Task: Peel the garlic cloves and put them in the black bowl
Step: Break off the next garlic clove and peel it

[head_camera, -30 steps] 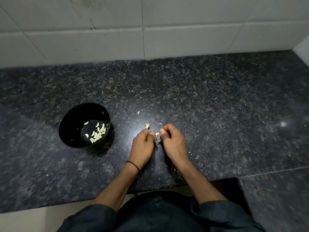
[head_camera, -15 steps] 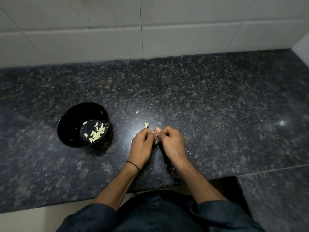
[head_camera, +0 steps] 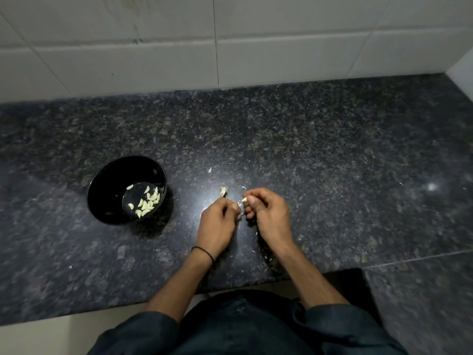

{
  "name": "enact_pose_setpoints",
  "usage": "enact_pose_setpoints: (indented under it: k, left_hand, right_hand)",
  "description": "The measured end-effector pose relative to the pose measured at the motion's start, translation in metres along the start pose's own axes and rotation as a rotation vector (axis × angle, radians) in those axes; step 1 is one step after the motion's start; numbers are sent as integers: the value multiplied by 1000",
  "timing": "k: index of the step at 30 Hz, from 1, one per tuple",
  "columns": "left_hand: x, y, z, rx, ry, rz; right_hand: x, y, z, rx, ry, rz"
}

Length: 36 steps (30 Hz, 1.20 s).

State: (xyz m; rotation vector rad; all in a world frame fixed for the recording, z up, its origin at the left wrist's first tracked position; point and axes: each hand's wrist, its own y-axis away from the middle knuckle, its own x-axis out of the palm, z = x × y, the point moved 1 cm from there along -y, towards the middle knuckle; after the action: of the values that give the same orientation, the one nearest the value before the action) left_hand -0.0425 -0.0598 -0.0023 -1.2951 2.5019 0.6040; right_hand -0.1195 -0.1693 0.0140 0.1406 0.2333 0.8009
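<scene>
Garlic clove (head_camera: 244,199) pinched in the right hand (head_camera: 268,216), fingers (head_camera: 256,194) curled tight round it, pale end poking out to the left. Left hand (head_camera: 217,221) just beside, fingers (head_camera: 231,207) curled too, pinching what looks like a bit of skin (head_camera: 239,204); too small to be sure. Held between the two hands, a little above the bench (head_camera: 332,162). Black bowl (head_camera: 102,180) well off to the left, on the left hand's side, with a small heap of peeled cloves (head_camera: 147,201) inside. Probably close to bare. Next, most likely: pull off the last skin, then reach left, past the left hand, and drop in the bowl. Dry garlic scrap (head_camera: 223,192) lying just behind the hands.
</scene>
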Motion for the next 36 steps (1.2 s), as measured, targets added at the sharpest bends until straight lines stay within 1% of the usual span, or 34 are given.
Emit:
enact_pose_setpoints:
  k: [2, 5, 7, 9, 11, 17, 19, 21, 23, 24, 28, 30, 34, 36]
  left_hand:
    - [0, 1, -1, 87, -116, -53]
    - [0, 2, -3, 191, -202, -79]
    - [0, 1, -3, 244, -209, -87]
    - [0, 3, -7, 267, -161, -115]
    - [-1, 5, -11, 228, -51, -118]
    - [-1, 3, -12, -19, 303, -42]
    - [-2, 6, -13, -82, 464, 2]
    - [-4, 8, -16, -125, 559, 32]
    - [-6, 11, -22, -137, 585, 41]
    - [-7, 12, -25, -134, 583, 40]
    - [-6, 10, -22, -123, 582, 38]
    - [-9, 9, -22, -123, 543, 26]
    - [-13, 4, -16, -119, 458, -21]
    - [-13, 2, -12, -102, 408, -48]
  right_hand:
    - [0, 0, -1, 20, -45, -6]
    - [-1, 0, -2, 24, -55, -22]
    - [-1, 1, -2, 24, -34, -32]
    - [0, 1, -1, 10, -14, -41]
    - [-1, 0, -1, -22, 22, -41]
    - [2, 2, 4, -118, 150, -24]
    - [3, 1, 5, -87, 126, -21]
    - [6, -1, 5, 9, 17, -3]
    - [7, -3, 4, 73, -43, 9]
    - [7, -3, 3, 75, -28, 10]
    - [7, -3, 3, -13, 160, -14]
    - [5, -2, 4, -47, 237, -24]
    - [1, -1, 6, -95, 301, -15]
    - [1, -2, 6, -94, 297, -4]
